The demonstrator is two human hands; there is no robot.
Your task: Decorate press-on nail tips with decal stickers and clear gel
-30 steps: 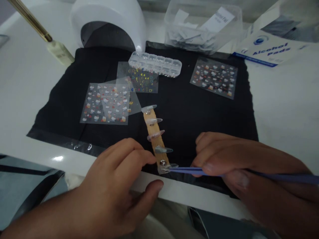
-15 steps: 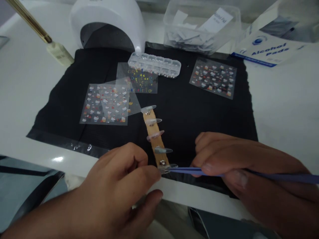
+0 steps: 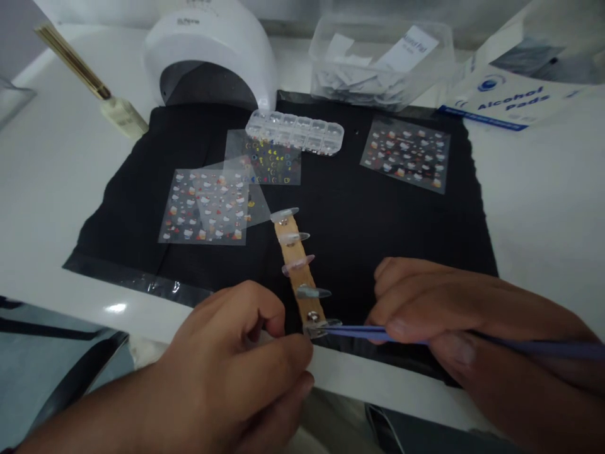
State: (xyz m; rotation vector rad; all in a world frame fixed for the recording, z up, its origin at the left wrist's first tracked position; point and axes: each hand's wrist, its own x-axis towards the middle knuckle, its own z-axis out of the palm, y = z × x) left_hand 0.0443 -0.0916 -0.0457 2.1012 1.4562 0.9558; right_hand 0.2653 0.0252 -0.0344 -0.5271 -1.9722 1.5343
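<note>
A wooden strip (image 3: 299, 275) lies on the black mat, with several clear and tinted false nail tips (image 3: 314, 292) set across it and round metal studs beneath some. My right hand (image 3: 454, 315) grips blue tweezers (image 3: 362, 331), whose points touch the nearest clear nail tip (image 3: 326, 328) at the strip's near end. Beside that end is my left hand (image 3: 250, 353), fingers curled, with index finger and thumb drawn together. The index fingertip meets the left edge of the near nail tip; anything pinched between the fingers is hidden.
On the black mat (image 3: 401, 233) lie sticker sheets (image 3: 203, 208) and a clear compartment case (image 3: 295, 131). Behind stand a white nail lamp (image 3: 212, 44), a plastic tub of packets (image 3: 378, 75) and an alcohol pads box (image 3: 510, 94). A brush (image 3: 123, 116) lies left.
The whole scene sits slightly lower in the picture. My left thumb has closed up toward the index finger. The tweezers stay at the near nail tip.
</note>
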